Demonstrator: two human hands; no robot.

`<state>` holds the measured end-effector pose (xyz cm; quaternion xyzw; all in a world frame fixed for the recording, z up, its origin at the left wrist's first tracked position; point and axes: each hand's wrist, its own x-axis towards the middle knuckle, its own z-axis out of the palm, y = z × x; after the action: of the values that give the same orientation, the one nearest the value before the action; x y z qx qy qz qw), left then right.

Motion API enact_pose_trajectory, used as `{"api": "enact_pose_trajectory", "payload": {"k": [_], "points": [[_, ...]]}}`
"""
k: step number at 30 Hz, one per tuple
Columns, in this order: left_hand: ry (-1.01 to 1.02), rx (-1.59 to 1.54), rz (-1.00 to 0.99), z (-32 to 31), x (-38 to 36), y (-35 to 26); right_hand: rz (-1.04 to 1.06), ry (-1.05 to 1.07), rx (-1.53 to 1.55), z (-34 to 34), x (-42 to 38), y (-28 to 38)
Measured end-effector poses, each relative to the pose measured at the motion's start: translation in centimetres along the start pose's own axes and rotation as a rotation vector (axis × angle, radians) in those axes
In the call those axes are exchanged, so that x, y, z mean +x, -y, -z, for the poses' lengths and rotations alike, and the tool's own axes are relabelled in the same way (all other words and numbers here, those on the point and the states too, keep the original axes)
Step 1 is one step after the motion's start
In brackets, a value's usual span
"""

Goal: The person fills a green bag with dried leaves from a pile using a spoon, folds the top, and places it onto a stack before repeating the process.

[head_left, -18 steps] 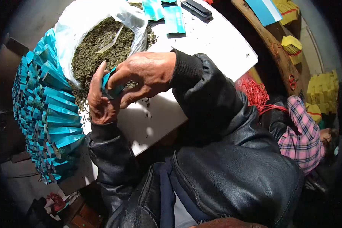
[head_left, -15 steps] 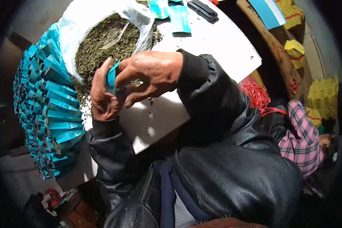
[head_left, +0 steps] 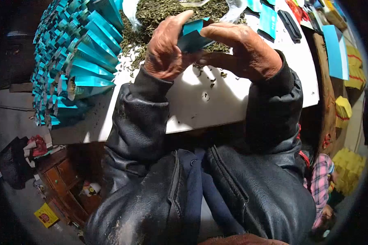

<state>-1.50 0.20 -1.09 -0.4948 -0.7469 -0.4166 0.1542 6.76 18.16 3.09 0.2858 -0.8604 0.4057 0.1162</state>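
Observation:
A small teal packet (head_left: 191, 37) is held between my two hands above the white table. My left hand (head_left: 166, 48) wraps round its left side, thumb pointing up. On the other side, my right hand (head_left: 243, 49) has its thumb and fingers curved round the packet's right edge. Behind the hands lies a heap of dried, dark green leaves (head_left: 163, 12) on a white plastic bag (head_left: 131, 11). A large stack of teal packets (head_left: 86, 53) fans out to the left. Loose leaf bits lie below the hands.
Flat teal packets (head_left: 268, 21) and a black stapler-like object (head_left: 289, 25) lie at the back right of the white table (head_left: 216, 110). Yellow bundles (head_left: 342, 108) are beyond a wooden beam (head_left: 328, 102). A person in a pink checked shirt (head_left: 321, 175) is at lower right.
The view has turned and shifted, so the table contents appear higher and further right. My right hand has opened out from above the packet to its right side, and more of the packet shows.

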Motion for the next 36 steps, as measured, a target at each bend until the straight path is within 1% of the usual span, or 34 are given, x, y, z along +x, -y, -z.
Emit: {"api": "enact_pose_trajectory", "payload": {"k": [1,2,4,11,17,18,19,20,22,23,24,25,26,27,28,29,30,31,33,34,35,36], "points": [[0.015,0.022,-0.021,0.0,0.0,0.0,0.004,0.005,-0.001,-0.1,0.1,0.0],[-0.016,0.029,-0.072,-0.2,0.0,0.3,0.006,0.011,0.003,0.0,0.1,0.0],[-0.01,0.028,-0.059,0.0,0.0,-0.1,0.051,0.04,0.053,0.2,0.2,0.0],[-0.015,0.015,-0.043,0.0,0.0,-0.2,0.056,0.055,0.064,0.2,0.0,-0.1],[-0.048,0.016,-0.021,0.1,0.1,-0.1,-0.037,0.05,0.077,0.6,0.1,0.6],[-0.074,0.018,-0.027,0.2,0.1,0.0,-0.08,0.019,0.19,0.6,0.1,0.8],[-0.052,0.072,0.007,0.4,0.1,0.2,-0.123,-0.012,0.303,0.7,0.3,1.0],[-0.052,0.03,0.061,0.6,0.1,0.3,-0.081,-0.064,0.353,0.8,0.3,1.1],[-0.09,-0.085,0.136,1.0,0.4,0.5,-0.135,-0.169,0.449,1.3,0.2,1.1],[-0.161,-0.031,0.106,1.3,0.4,0.6,-0.153,-0.226,0.506,1.5,0.1,1.1],[-0.152,0.05,0.092,1.7,0.5,1.1,-0.161,-0.329,0.608,1.3,0.1,0.6],[-0.144,0.13,0.079,2.1,0.7,1.7,-0.21,-0.421,0.59,1.4,0.1,0.6],[-0.244,0.474,-0.015,2.5,0.5,2.2,-0.252,-0.434,0.486,2.0,0.2,0.4],[-0.129,0.533,0.143,3.4,0.8,1.5,-0.295,-0.445,0.38,2.6,0.3,0.1],[-0.251,0.05,0.319,3.3,0.6,1.5,-0.346,-0.5,0.374,2.4,0.2,-0.5],[-0.366,-0.442,0.477,3.3,0.5,1.4,-0.341,-0.585,0.4,1.9,0.4,-1.0],[-0.268,-0.112,0.463,4.5,1.0,0.9,-0.368,-0.536,0.35,2.0,0.1,-2.0],[-0.278,-0.119,0.463,4.1,0.5,2.5,-0.393,-0.489,0.298,2.2,-0.1,-2.8],[-0.35,-0.817,0.624,2.0,-1.3,7.1,-0.432,-0.498,0.211,1.6,-0.1,-4.0],[-0.252,-0.784,0.58,2.1,-2.2,7.2,-0.368,-0.502,0.198,1.0,-0.3,-5.3],[-0.263,-0.791,0.578,2.0,-2.5,7.4,-0.383,-0.462,0.083,0.6,-0.6,-6.6],[-0.255,-0.803,0.493,2.2,-2.2,6.7,-0.306,-0.413,-0.045,0.1,-0.2,-6.8]]}}
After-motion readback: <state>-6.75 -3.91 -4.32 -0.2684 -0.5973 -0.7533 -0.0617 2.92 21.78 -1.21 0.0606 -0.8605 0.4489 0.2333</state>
